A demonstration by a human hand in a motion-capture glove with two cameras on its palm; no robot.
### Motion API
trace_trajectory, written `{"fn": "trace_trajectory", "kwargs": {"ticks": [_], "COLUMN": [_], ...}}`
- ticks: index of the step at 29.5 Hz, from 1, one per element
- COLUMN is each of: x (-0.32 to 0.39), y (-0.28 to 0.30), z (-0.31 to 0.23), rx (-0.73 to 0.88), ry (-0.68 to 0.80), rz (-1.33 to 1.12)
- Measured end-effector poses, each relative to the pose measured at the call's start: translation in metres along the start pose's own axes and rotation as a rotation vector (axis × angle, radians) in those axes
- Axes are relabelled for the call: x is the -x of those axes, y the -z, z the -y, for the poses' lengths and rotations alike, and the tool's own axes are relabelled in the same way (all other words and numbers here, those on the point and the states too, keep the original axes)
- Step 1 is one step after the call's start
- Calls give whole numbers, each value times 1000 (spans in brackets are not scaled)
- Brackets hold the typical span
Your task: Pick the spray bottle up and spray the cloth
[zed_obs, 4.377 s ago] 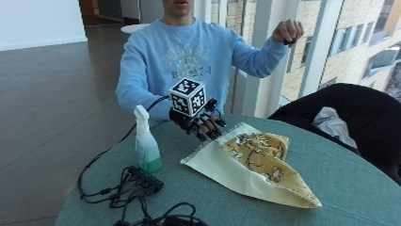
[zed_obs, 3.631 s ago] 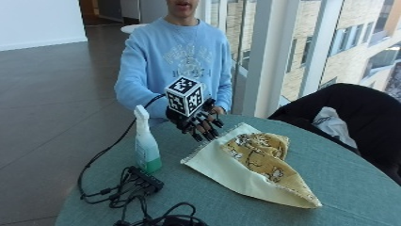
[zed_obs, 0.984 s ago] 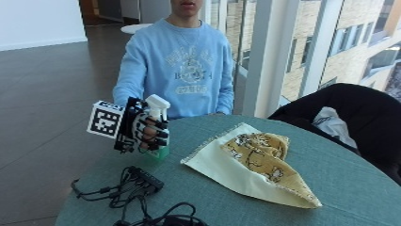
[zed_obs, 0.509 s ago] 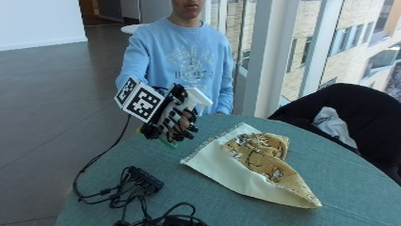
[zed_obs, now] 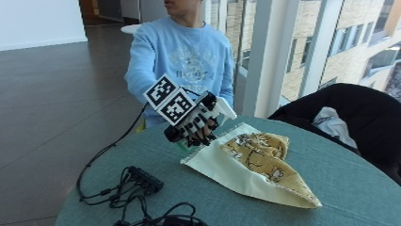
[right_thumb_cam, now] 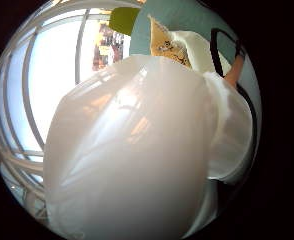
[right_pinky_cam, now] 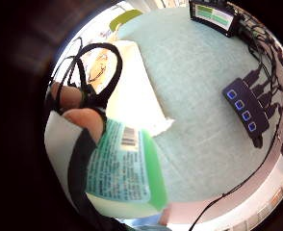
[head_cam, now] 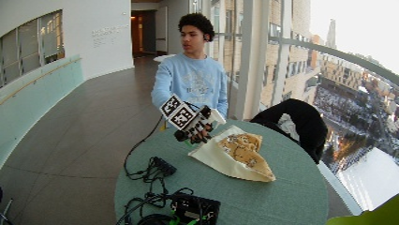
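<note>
Lifted clear of the round green table (zed_obs: pixel 351 174), the gloved right hand (zed_obs: pixel 196 123) curls its fingers round the spray bottle (zed_obs: pixel 219 109), white nozzle tilted toward the cream-and-yellow cloth (zed_obs: pixel 257 165) just right of it.

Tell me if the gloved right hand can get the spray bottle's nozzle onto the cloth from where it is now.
Probably yes. The right hand grips the spray bottle above the table, right beside the cloth, and nothing stands between them.
</note>
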State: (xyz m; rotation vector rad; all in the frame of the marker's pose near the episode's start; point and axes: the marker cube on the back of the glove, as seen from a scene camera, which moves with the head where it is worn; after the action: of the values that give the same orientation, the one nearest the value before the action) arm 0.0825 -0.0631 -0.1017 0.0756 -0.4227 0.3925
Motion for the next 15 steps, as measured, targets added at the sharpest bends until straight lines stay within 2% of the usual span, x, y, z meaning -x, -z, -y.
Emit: {"fn": "trace_trajectory", "kwargs": {"ticks": [15], "x": [9], "y": [-7], "z": [4], "rx": [44], "ry": [-24], "rz": [-12]}}
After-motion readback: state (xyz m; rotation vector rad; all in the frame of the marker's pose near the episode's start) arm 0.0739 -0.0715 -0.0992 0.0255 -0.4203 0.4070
